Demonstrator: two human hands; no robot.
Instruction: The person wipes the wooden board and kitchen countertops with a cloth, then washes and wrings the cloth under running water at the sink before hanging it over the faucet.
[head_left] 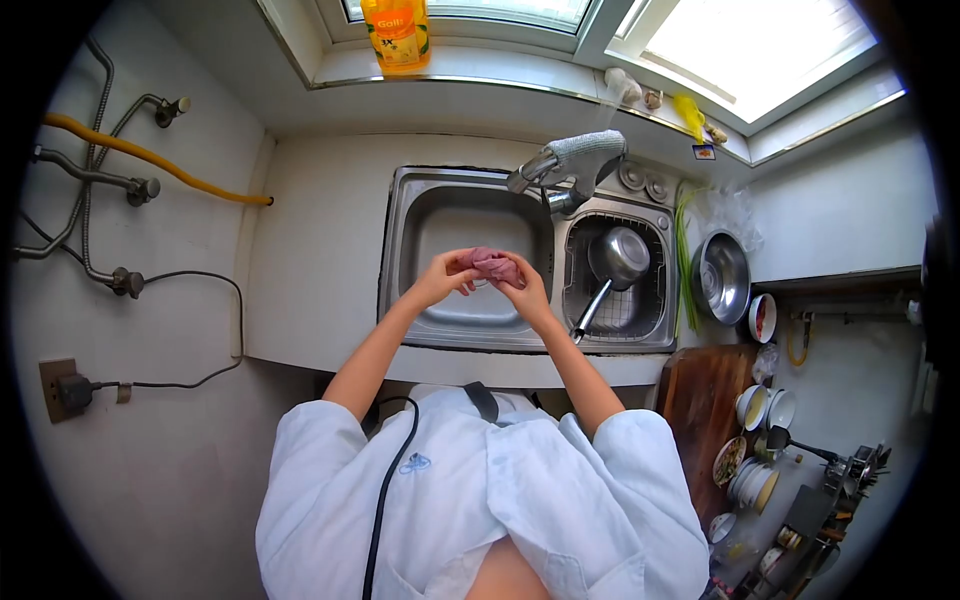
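Observation:
Over the left sink basin (430,230), a crumpled pink cloth (492,264) is bunched between both hands. My left hand (441,279) is closed on its left end, fingers curled. From the other side, my right hand (529,297) grips the cloth's right end. Beyond them, the faucet (580,160), with a grey textured wrap, stands behind the basins. A metal saucepan (620,256) lies tilted in the right basin's wire rack (645,315), its handle pointing toward me.
Green stalks (686,260) and a metal bowl (722,277) lie right of the sink. Farther right are a wooden cutting board (700,400) and several dishes. An orange detergent bottle (397,38) stands on the windowsill. Pipes and a plugged-in cable (160,384) line the left wall.

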